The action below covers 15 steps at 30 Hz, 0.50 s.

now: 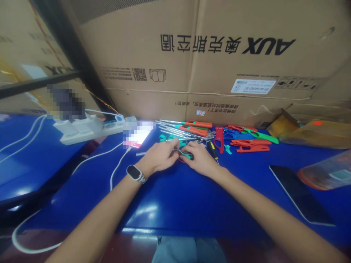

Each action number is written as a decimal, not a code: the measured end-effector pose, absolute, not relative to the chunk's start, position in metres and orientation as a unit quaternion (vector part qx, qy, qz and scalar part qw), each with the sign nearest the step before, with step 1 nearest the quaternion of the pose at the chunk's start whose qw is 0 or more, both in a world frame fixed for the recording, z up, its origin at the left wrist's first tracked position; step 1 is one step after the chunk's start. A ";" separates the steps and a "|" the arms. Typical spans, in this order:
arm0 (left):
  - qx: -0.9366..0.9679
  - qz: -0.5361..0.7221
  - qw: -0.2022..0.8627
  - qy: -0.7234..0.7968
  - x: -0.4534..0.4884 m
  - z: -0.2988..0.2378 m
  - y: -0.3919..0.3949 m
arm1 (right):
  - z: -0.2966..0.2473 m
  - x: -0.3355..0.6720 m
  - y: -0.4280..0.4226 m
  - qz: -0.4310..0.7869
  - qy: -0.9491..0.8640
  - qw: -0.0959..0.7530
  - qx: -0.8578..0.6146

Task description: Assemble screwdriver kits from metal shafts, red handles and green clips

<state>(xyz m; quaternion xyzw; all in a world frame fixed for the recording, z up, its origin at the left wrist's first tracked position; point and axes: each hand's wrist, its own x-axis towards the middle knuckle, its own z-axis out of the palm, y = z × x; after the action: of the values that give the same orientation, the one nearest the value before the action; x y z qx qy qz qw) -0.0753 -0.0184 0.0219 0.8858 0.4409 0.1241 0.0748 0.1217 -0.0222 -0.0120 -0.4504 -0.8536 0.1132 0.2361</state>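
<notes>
Both hands meet over the blue table among pieces of long-nosed lighters. My left hand (161, 155), with a watch at the wrist, pinches one side of a small lighter part (179, 150) that looks thin and metallic. My right hand (201, 157) has its fingers closed on the other side, where green and dark bits show; the fingers hide most of the part. Just beyond lie orange-handled lighters (196, 129) with metal tubes and scattered green pieces (163, 138). A yellow-and-black screwdriver (212, 149) rests right beside my right hand.
Red casings (251, 145), a blue casing (238, 134) and a green casing (261, 136) lie to the right. A lit phone (141, 134) charges at left near a white power strip (82, 133). A dark phone (300, 193) and a plastic bottle (326, 173) are at right. Cardboard (208, 76) stands behind.
</notes>
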 end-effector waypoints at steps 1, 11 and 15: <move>0.880 0.108 0.055 0.459 -0.072 0.024 -0.019 | -0.012 0.122 -0.022 0.110 -0.855 0.231 -0.452; 0.875 0.018 -0.013 0.483 -0.062 0.021 -0.015 | -0.010 0.121 -0.022 0.117 -0.849 0.240 -0.455; 0.883 0.067 0.028 0.464 -0.065 0.016 -0.011 | -0.010 0.120 -0.023 0.116 -0.848 0.234 -0.461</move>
<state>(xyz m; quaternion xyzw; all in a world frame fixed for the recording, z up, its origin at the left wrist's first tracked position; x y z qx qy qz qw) -0.0653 -0.0112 0.0161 0.8831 0.4636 0.0666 0.0278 0.1203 -0.0226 -0.0099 -0.4613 -0.8479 0.1156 0.2344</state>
